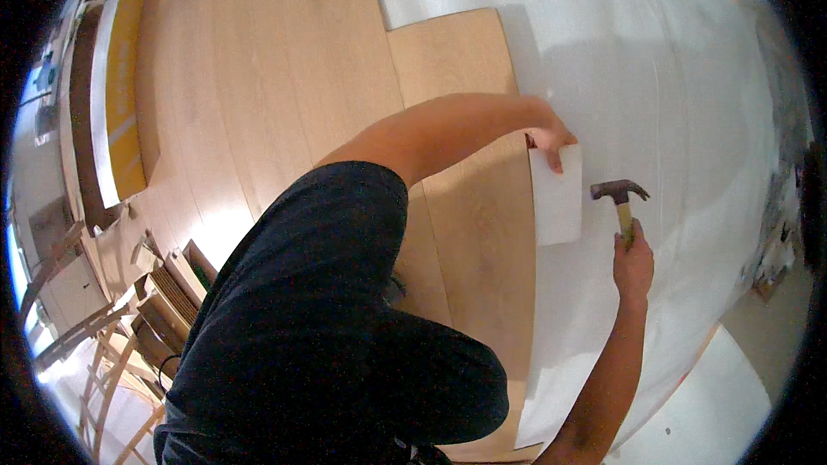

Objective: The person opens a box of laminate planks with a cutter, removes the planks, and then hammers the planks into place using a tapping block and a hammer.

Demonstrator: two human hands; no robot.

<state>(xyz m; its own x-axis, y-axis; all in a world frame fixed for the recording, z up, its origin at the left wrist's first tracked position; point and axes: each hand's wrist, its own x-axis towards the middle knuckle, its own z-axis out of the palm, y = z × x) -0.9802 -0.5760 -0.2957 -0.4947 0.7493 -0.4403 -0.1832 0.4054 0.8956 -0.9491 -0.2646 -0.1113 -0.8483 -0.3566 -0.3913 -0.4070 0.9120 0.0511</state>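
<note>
My left hand (551, 136) reaches across my body and presses on the top of a white rectangular block (560, 202). The block stands against the right edge of a light wooden floor plank (478, 232). My right hand (633, 260) grips the yellowish handle of a claw hammer. The dark hammer head (618, 190) hangs just right of the block, a small gap away from it. My dark shirt fills the lower middle of the view.
White underlay sheet (663, 77) covers the floor right of the planks. More laid wooden flooring (258, 77) spreads to the upper left. Stacked planks and boxes (168, 297) and light wooden frames (103, 370) sit at the left. A yellow strip (129, 77) runs along the far left.
</note>
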